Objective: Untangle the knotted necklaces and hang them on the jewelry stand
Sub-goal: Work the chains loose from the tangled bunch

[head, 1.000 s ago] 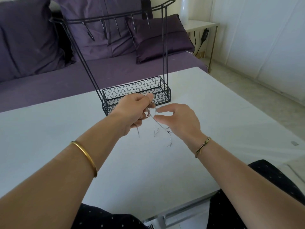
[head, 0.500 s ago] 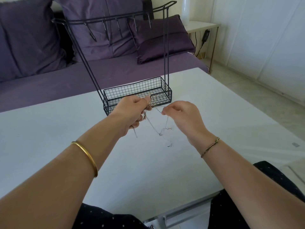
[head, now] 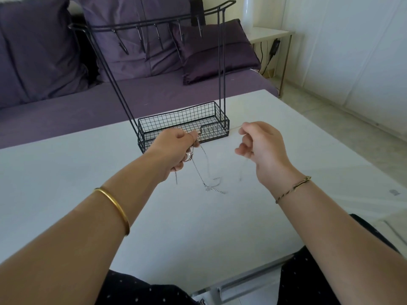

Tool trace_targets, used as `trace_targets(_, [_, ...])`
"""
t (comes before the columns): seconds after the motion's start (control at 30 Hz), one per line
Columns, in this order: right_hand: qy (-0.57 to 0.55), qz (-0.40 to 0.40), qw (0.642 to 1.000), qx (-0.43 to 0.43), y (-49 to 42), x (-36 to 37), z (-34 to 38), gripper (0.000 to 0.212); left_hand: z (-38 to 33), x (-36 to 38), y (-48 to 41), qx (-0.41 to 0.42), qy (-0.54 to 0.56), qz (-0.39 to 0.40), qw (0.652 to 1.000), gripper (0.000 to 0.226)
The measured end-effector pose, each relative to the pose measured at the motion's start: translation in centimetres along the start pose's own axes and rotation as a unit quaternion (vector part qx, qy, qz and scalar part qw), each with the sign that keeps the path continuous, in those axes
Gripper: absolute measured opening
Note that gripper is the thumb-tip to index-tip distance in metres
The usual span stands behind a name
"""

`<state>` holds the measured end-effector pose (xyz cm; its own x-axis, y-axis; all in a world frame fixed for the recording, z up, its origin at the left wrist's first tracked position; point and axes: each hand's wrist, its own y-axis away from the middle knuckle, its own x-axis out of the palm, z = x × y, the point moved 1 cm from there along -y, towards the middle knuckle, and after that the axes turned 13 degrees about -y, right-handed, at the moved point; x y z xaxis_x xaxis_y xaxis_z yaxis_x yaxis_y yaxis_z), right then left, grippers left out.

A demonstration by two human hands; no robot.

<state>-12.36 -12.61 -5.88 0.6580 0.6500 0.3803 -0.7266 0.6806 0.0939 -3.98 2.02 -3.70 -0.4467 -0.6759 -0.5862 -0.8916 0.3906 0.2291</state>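
Left hand (head: pixel 174 150) is clenched around the bunched-up end of the necklaces (head: pixel 206 179), and a few thin chains dangle below it down to the white table (head: pixel 66 172). The black wire jewelry stand (head: pixel 221 62) sits just behind its knuckles. Off to its right, the right hand (head: pixel 262 148) pinches one fine strand, with a loose bit hanging underneath.

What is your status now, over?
Left hand grips tangled necklaces. Right hand pinches one strand, held apart. Nothing hung on stand yet. Nothing blocks it.
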Motion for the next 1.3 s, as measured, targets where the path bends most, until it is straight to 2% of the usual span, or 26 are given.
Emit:
trace_targets(0.17, [0.062, -0.052, 0.996, -0.038, -0.6, -1.0, 0.5, 0.02, -0.1, 0.0, 0.1, -0.009, 0.006, -0.005, 1.0, 0.032])
trace_targets(0.3, [0.034, -0.078, 0.996, -0.007, -1.4, -1.7, 0.7, 0.019, -0.3, -0.1, 0.2, -0.035, 0.044, 0.001, 0.998, 0.035])
trace_targets(0.4, [-0.091, -0.074, 0.992, 0.053, -1.4, -1.4, 0.7, 0.022, -0.5, -0.1, 0.4, -0.056, 0.073, 0.003, 0.996, 0.035])
trace_targets(0.53, [-0.272, -0.032, 0.955, 0.117, -1.1, -1.1, 0.7, 0.028, -0.7, 0.0, 0.5, -0.07, 0.092, 0.003, 0.993, 0.031])
trace_targets(0.67, [-0.313, -0.01, 0.942, 0.123, -1.0, -0.6, 0.5, 0.027, -1.0, 0.2, 0.6, -0.075, 0.089, 0.004, 0.993, 0.031])
trace_targets(0.8, [-0.256, 0.0, 0.957, 0.133, -0.8, -0.2, 0.4, 0.03, -1.2, 0.3, 0.6, -0.084, 0.101, 0.01, 0.991, 0.035])
trace_targets(0.97, [-0.067, 0.026, 0.992, 0.106, -0.4, 0.3, 0.1, 0.025, -1.1, 0.3, 0.6, -0.085, 0.142, 0.033, 0.986, 0.044])
trace_targets(1.2, [0.082, 0.084, 0.991, 0.06, 0.6, 0.7, -0.3, 0.018, -1.2, 0.2, 0.8, -0.087, 0.151, 0.036, 0.984, 0.043])
trace_targets(1.3, [0.108, 0.101, 0.987, 0.059, 0.8, 0.7, -0.1, 0.019, -1.3, 0.2, 0.9, -0.081, 0.138, 0.037, 0.986, 0.043])
